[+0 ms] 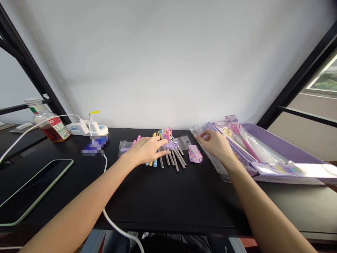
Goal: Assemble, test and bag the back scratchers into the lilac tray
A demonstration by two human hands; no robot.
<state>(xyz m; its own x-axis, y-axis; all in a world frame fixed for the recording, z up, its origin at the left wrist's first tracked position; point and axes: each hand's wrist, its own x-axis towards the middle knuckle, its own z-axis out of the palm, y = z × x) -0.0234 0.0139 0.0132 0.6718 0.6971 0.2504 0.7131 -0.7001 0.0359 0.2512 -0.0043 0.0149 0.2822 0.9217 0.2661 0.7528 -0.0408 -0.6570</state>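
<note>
On the tabletop [173,196], we seemingly chose among claw heads [166,133], left hand [150,149] half-open over them, right hand [217,144] curled at plastic bags [221,170], hold unclear; lifting needed pinching.

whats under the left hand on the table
Metal rods, colourful claw heads and blue and yellow tube ends show around the left hand. Whatever lies directly beneath its palm and fingers is covered and cannot be seen.
</note>
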